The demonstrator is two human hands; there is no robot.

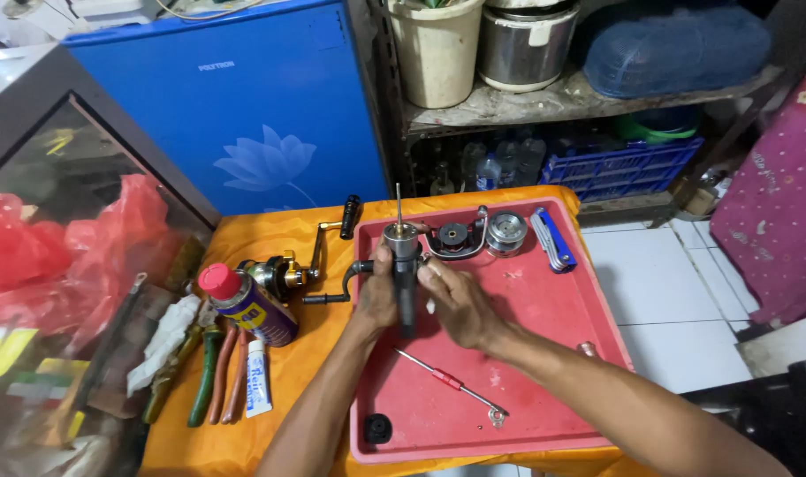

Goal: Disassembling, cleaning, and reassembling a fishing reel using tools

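Head view, items as seen over my own hands. Item one: fishing reel body (404, 265), dark, held upright above the red tray (544, 353), its thin shaft pointing up and its crank handle sticking out to the left. My left hand (378, 296) is wrapped closed around the lower stem of the reel body; my right hand (456, 305) is closed against its right side, fingers touching the housing.

Item two: rotor part with bail wire (454, 237), lying at the tray's far edge, just behind my hands. Item three: silver spool (506, 231), beside it to the right. Item four: blue folding key set (553, 238), at the tray's far right corner. Item five: red-handled screwdriver (452, 384), lying on the tray near my right forearm. Item six: small black cap (377, 428), near the tray's near left corner.

Off the tray, on the orange cloth (306, 353): second reel with gold trim (284, 272), red-capped spray can (246, 303), pliers (210, 375) and a small white tube (258, 378), all left of the tray.
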